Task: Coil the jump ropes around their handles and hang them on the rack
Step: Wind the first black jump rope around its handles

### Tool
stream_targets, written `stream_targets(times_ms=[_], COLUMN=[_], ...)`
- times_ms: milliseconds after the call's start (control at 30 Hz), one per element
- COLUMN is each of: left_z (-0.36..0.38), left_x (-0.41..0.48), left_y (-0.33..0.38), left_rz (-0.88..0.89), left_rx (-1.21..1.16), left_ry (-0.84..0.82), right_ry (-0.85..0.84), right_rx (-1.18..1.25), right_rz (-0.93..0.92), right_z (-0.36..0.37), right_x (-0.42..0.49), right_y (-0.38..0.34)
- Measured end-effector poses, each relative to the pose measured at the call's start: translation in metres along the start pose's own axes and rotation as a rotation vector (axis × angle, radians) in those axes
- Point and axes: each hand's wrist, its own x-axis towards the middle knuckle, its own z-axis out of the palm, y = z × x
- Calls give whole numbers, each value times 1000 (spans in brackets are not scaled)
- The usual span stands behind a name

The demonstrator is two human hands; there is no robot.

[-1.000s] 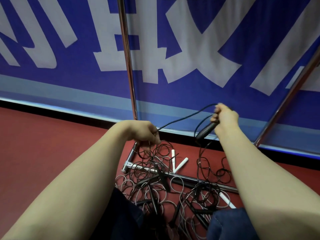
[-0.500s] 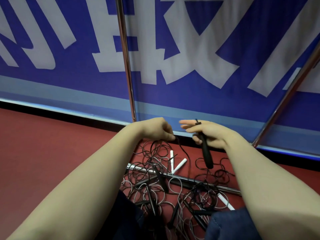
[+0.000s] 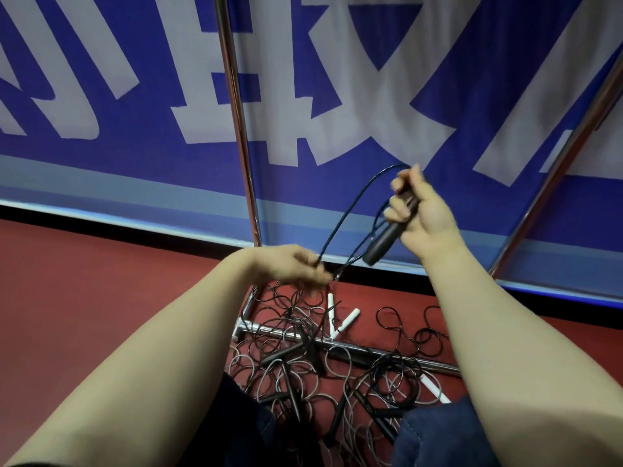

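Two hands are used here: a black handle [image 3: 387,239] is gripped by the right hand [image 3: 421,214], curled tight round it up before the blue banner [image 3: 101,170], its cord [image 3: 340,227] is pinched in the closed left hand [image 3: 293,266] lower down, and the other ropes [image 3: 303,369] are left tangled over the rack's base bar [image 3: 266,330].

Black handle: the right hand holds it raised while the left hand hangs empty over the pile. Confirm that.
Wrong on the left hand: it is not empty, it pinches the black cord that runs from the black handle, as the head view shows. The rest stands: the right hand holds that handle raised, and the left hand is over the pile.
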Motion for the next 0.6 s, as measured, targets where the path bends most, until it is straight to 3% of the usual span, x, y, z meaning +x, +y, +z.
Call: stream_targets(times_ms=[67,133,167,200,267,333,400,500,600], left_z=[1,-2,-6,-11,-21,-29,-25,-14,-11], left_x=[1,-1,-1,-1,0,1,-1,-4,-4], left_y=[-21,-37,-42,-43,-34,-15,9,39,52], left_rz=[-269,-485,-530,-539,-442,-268,-110,78,223], left_rx=[291,567,610,566,525,604,584,549,471], left_ry=[-210,-399,-386,-271,48,288,387,453,563], right_ry=[111,237,304,361,398,355,229,-87,-350], right_rx=[178,128,-13,-238,-819,-1128,-994,-765,-804], right_rz=[-106,-84,-1,118,388,507,483,485,536], right_z=[-4,-18,-27,-34,-46,-50,-43,-18,8], right_x=[3,7,7,6,0,-6,-8,-10,-15], right_y=[-9,-11,-9,-2,15,29,31,21,19])
